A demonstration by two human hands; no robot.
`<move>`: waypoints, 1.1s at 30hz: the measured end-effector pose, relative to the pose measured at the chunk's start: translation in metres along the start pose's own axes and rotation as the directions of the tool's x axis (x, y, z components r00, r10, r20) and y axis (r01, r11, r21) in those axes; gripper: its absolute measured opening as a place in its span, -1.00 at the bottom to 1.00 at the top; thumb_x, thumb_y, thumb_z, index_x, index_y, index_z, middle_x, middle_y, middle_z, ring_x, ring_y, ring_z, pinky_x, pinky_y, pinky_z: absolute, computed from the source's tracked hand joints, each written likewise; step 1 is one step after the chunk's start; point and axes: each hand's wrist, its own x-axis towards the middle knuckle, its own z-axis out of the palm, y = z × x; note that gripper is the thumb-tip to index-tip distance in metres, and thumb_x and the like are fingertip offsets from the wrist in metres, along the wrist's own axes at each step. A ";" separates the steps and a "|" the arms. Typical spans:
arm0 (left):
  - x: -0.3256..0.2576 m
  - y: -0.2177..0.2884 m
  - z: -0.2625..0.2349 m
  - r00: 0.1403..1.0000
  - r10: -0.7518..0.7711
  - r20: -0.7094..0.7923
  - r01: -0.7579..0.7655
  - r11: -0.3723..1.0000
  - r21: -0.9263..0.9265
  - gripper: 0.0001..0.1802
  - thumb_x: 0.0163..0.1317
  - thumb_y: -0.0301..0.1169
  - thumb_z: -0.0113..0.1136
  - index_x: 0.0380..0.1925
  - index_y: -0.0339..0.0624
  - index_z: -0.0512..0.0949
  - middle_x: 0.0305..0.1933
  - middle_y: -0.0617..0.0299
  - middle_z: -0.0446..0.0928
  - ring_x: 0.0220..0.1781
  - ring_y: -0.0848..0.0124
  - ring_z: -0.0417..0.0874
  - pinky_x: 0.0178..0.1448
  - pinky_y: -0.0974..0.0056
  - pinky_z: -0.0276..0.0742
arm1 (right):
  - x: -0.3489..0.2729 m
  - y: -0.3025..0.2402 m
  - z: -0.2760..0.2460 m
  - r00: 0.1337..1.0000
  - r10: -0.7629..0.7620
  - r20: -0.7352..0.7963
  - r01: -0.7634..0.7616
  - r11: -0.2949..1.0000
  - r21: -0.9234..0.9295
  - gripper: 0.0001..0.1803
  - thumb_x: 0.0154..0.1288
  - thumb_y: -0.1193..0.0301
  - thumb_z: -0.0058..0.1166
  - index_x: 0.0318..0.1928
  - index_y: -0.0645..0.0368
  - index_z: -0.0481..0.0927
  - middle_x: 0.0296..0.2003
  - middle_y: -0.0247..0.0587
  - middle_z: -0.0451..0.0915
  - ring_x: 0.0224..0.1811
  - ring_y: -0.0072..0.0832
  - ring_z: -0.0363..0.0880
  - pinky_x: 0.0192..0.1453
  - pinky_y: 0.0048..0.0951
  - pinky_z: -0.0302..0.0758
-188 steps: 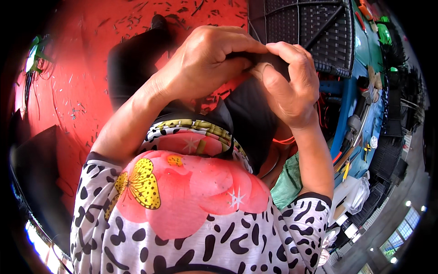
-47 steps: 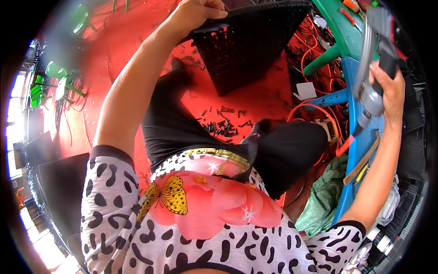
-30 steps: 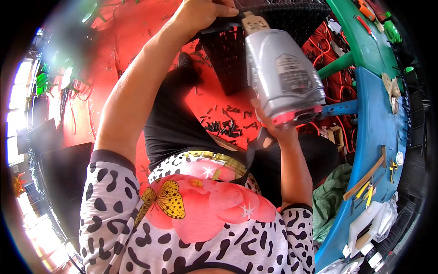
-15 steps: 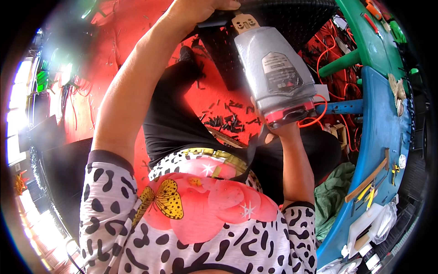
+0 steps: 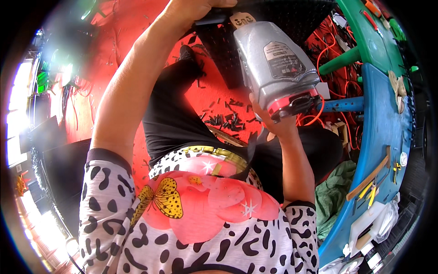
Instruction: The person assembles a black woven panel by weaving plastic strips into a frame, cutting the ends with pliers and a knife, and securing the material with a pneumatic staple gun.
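Observation:
A grey handheld power tool with a red-and-black rear end and a tan metal nose is in my right hand, which wraps round it from below; its fingers are mostly hidden behind the body. The nose points at the black woven piece, close to its edge; contact is unclear. My left hand grips the same piece at the top of the view, just left of the nose, and is partly cut off there.
Short black scraps litter the red floor. On my right stand a blue table with pliers and a wooden-handled tool, and a green table. Orange cords run beneath; a green cloth lies low by the blue table.
The power tool has shifted slightly upward and rolled a little, its rear end moving to the right. My right hand moved with it; the left hand has risen slightly.

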 end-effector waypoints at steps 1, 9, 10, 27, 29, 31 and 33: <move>0.000 -0.001 0.000 1.000 0.005 -0.003 -0.005 1.000 0.009 -0.92 0.01 -0.61 0.30 -0.56 -0.22 0.59 -0.57 0.35 0.56 -0.55 0.60 0.50 -0.42 0.46 0.41 | 0.000 0.000 0.000 0.999 -0.048 -0.012 0.047 0.996 -0.080 -0.61 0.35 0.38 -0.06 0.17 0.14 0.39 0.07 -0.23 0.49 0.11 -0.45 0.48 0.17 -0.35 0.43; -0.002 0.003 -0.001 1.000 0.024 -0.018 -0.023 0.998 0.060 -0.91 0.01 -0.61 0.30 -0.56 -0.21 0.59 -0.58 0.37 0.54 -0.55 0.61 0.48 -0.41 0.46 0.40 | 0.007 -0.004 0.005 0.937 0.347 0.036 -0.339 0.881 0.330 -0.75 0.13 0.45 0.17 -0.15 0.23 0.61 -0.15 -0.18 0.60 -0.04 -0.36 0.58 0.12 -0.34 0.46; -0.002 0.003 0.000 1.000 0.020 -0.017 -0.019 0.999 0.042 -0.91 0.00 -0.61 0.30 -0.56 -0.21 0.59 -0.58 0.37 0.54 -0.54 0.61 0.48 -0.41 0.46 0.39 | 0.020 -0.008 0.000 0.964 0.257 -0.075 -0.234 0.945 0.229 -0.65 -0.02 0.45 0.26 -0.15 0.26 0.59 -0.26 -0.13 0.62 -0.21 -0.33 0.63 -0.09 -0.39 0.51; 0.000 0.001 -0.003 0.999 0.038 0.013 -0.037 0.998 -0.045 -0.94 0.02 -0.59 0.30 -0.54 -0.23 0.59 -0.56 0.36 0.55 -0.56 0.61 0.48 -0.43 0.47 0.40 | 0.021 -0.006 -0.006 0.983 0.168 -0.075 -0.160 0.982 0.096 -0.77 0.02 0.47 0.13 -0.23 0.10 0.62 -0.23 -0.18 0.62 -0.13 -0.22 0.59 0.03 -0.17 0.47; 0.000 0.003 -0.004 0.999 0.033 0.001 -0.033 0.999 0.008 -0.94 0.03 -0.57 0.30 -0.53 -0.22 0.59 -0.56 0.36 0.55 -0.56 0.61 0.48 -0.43 0.47 0.39 | 0.021 -0.005 -0.006 0.972 0.231 -0.051 -0.222 0.966 0.134 -0.76 0.00 0.48 0.13 -0.23 0.09 0.63 -0.24 -0.17 0.63 -0.14 -0.20 0.59 0.02 -0.16 0.47; -0.001 0.005 -0.002 1.000 0.015 0.002 -0.015 1.000 -0.002 -0.94 0.03 -0.56 0.30 -0.53 -0.22 0.59 -0.56 0.37 0.55 -0.55 0.61 0.48 -0.43 0.47 0.38 | 0.025 -0.006 -0.006 0.964 0.262 -0.039 -0.253 0.955 0.152 -0.75 -0.01 0.49 0.13 -0.23 0.09 0.63 -0.25 -0.17 0.63 -0.14 -0.19 0.59 0.02 -0.16 0.48; -0.001 0.005 -0.003 1.000 -0.002 0.001 0.002 1.000 -0.012 -0.93 0.04 -0.56 0.29 -0.54 -0.22 0.58 -0.55 0.37 0.55 -0.55 0.62 0.47 -0.43 0.48 0.38 | 0.038 -0.011 -0.004 0.965 0.209 -0.160 -0.178 0.966 0.189 -0.65 -0.12 0.47 0.35 -0.24 0.26 0.60 -0.37 -0.12 0.68 -0.33 -0.36 0.71 -0.21 -0.43 0.59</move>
